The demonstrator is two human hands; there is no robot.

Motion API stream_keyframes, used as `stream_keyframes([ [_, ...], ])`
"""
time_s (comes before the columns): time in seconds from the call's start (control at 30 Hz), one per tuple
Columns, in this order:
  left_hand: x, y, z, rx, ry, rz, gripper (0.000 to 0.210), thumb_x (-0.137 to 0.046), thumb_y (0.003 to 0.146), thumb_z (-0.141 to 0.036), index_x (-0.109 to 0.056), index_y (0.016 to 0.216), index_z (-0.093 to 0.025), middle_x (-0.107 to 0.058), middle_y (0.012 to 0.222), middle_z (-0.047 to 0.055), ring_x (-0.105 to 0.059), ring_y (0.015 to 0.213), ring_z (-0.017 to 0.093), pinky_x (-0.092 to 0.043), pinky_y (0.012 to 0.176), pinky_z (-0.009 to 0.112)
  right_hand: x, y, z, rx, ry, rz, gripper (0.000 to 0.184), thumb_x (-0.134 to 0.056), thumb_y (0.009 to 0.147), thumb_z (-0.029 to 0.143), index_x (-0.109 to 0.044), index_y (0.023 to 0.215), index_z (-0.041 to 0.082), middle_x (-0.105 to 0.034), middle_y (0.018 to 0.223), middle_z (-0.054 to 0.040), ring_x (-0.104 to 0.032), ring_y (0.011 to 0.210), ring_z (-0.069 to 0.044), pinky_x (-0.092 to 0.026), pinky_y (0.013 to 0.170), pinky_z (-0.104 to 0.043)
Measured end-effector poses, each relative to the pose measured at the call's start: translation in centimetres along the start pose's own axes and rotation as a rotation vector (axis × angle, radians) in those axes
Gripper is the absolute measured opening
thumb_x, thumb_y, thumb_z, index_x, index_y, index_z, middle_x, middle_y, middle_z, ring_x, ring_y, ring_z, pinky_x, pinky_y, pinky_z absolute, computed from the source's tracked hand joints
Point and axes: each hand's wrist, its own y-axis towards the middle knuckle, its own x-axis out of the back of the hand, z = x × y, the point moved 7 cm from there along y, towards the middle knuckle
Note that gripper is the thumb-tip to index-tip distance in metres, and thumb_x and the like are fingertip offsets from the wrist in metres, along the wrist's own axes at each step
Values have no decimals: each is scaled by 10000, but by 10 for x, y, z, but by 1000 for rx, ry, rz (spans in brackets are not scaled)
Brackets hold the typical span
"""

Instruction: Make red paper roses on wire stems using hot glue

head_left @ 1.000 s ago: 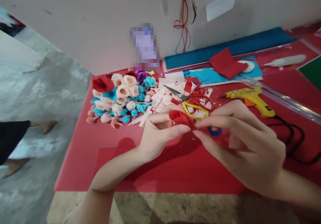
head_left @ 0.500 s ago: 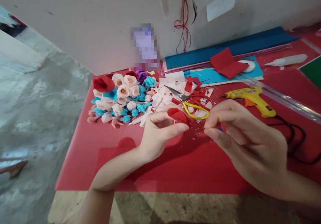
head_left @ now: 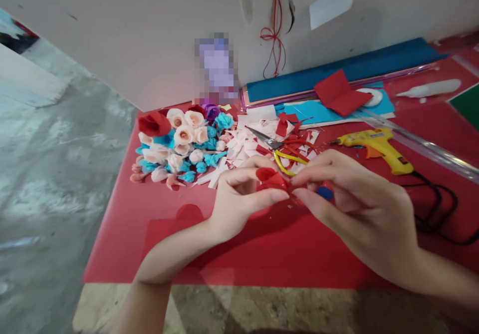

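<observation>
My left hand (head_left: 239, 201) pinches a red crepe-paper flower (head_left: 271, 178) between thumb and fingers, its rolled petals facing up and left. The fingertips of my right hand (head_left: 348, 209) are pressed together right at the flower's right end; what they hold, if anything, is hidden. A round blue object (head_left: 325, 192) shows in the gap behind the right thumb; I cannot tell if it is held or lies on the table. Just beyond the hands lie scissors (head_left: 277, 147) with yellow and red handles, partly covered by the right fingers.
Paper flowers (head_left: 183, 144) in several colours are heaped at the left beside paper scraps (head_left: 239, 147). At the right are a yellow glue gun (head_left: 377, 147) with a black cord, a white bottle (head_left: 430, 89) and folded red paper (head_left: 340, 94). Red sheet (head_left: 168, 234) lies in front.
My right hand has moved left, and its fingertips have come up to the flower. The flower has turned slightly in my left hand. More of the blue object shows.
</observation>
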Motion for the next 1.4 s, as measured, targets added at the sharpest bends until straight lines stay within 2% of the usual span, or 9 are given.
stream_keyframes([
  [0.17, -3, 1, -14, -191, 183, 61, 147, -746, 726, -205, -748, 856, -273, -650, 803, 11, -590, 796, 137, -514, 742, 304, 0, -2, 0, -2, -17, -15, 186, -591, 785, 8, -619, 878, 167, -589, 818, -4, -569, 710, -70, -490, 653, -189],
  [0.27, -4, 0, -18, -221, 230, 86, 200, -744, 725, -180, -742, 899, -279, -652, 812, 6, -582, 805, 134, -512, 767, 313, -2, -2, -2, -22, -38, -19, 181, -585, 775, -1, -613, 852, 160, -584, 799, -2, -571, 731, -73, -490, 675, -189],
  [0.63, -1, 0, -6, -84, 135, 27, 93, -743, 727, -295, -749, 819, -307, -649, 787, 4, -591, 771, 144, -526, 731, 305, -1, 0, -1, -69, -38, -1, 119, -550, 770, 39, -568, 756, 155, -562, 727, -2, -537, 647, -73, -433, 586, -192],
  [0.9, 2, 0, 1, 36, -4, -38, 64, -756, 709, -310, -732, 752, -270, -622, 768, -11, -577, 740, 116, -517, 731, 269, 13, 9, -10, -69, -192, -63, 144, -551, 785, 35, -570, 752, 174, -544, 728, 16, -494, 657, -77, -410, 616, -197],
  [1.0, 3, 0, 1, 30, -17, -55, 56, -761, 703, -300, -729, 735, -268, -625, 770, -16, -577, 740, 109, -510, 726, 256, 16, 11, -19, -147, -31, -36, 116, -551, 837, 97, -563, 763, 184, -540, 722, 25, -481, 652, -73, -393, 601, -194],
  [1.1, 4, 0, 1, 24, -43, -70, 53, -769, 695, -285, -729, 727, -270, -619, 780, -20, -561, 750, 102, -492, 717, 240, 5, 7, -29, -315, 365, 111, 106, -530, 910, 240, -565, 815, 206, -548, 782, 19, -474, 652, -72, -393, 581, -193],
  [1.2, 3, -1, 2, 33, -72, -60, 52, -764, 705, -265, -730, 744, -269, -609, 786, -26, -547, 767, 94, -475, 727, 229, -7, 2, -26, -360, 646, 252, 114, -471, 949, 274, -529, 875, 212, -597, 872, -1, -504, 669, -80, -419, 601, -211],
  [1.27, 2, -1, 1, 22, -74, -43, 45, -755, 717, -249, -732, 752, -265, -609, 789, -27, -548, 776, 91, -470, 737, 227, -8, 1, -25, -363, 642, 266, 110, -449, 959, 265, -498, 877, 210, -580, 748, 15, -488, 614, -75, -403, 562, -202],
  [1.4, 2, -1, 0, 10, -58, -42, 52, -750, 722, -255, -730, 770, -260, -617, 789, -23, -559, 760, 96, -478, 720, 232, -1, 4, -23, -345, 384, 196, 99, -486, 925, 224, -493, 832, 193, -444, 609, 48, -412, 542, -59, -321, 470, -177],
])
